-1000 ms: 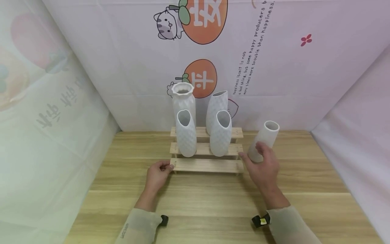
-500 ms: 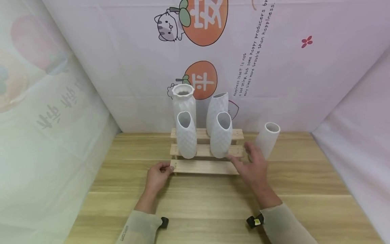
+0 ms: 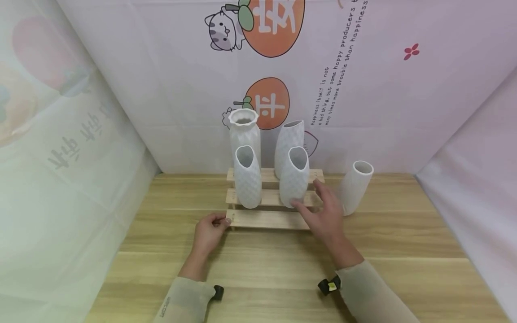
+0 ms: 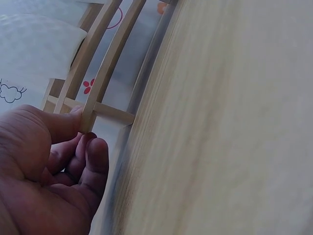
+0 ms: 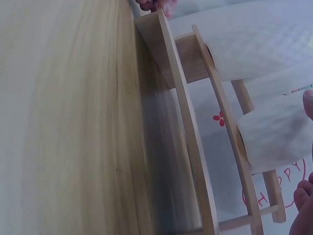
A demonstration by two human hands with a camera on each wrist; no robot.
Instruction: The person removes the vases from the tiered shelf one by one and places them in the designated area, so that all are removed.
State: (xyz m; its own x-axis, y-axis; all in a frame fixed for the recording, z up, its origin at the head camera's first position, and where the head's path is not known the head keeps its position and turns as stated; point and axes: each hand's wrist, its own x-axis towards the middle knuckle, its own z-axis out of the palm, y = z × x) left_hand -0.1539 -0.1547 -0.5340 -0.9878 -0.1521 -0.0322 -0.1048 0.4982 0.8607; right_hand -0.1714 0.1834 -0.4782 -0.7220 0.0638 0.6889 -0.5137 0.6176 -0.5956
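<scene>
My left hand (image 3: pixel 208 234) pinches the left end of the lowest slat of a three-step wooden display stand (image 3: pixel 266 218); the left wrist view shows thumb and fingers on the slat end (image 4: pixel 88 120). My right hand (image 3: pixel 325 217) is spread beside the right-hand white vase (image 3: pixel 293 184) on the middle step. Its thumb lies by the vase's base, the other fingers to the right with a gap. At the right wrist view's edge, thumb and fingers show only partly beside that vase (image 5: pixel 279 137). Another slanted-mouth white vase (image 3: pixel 248 186) stands on the middle step's left.
On the top step stand a white vase with a frilled rim (image 3: pixel 244 134) and a slant-cut white vase (image 3: pixel 287 143). A round-mouthed white vase (image 3: pixel 355 190) stands on the wooden table (image 3: pixel 266 273), right of the stand. A printed cloth (image 3: pixel 181 89) hangs behind.
My right hand has moved left, away from the round-mouthed vase and over to the right-hand vase on the middle step. The left hand keeps its pinch on the stand.
</scene>
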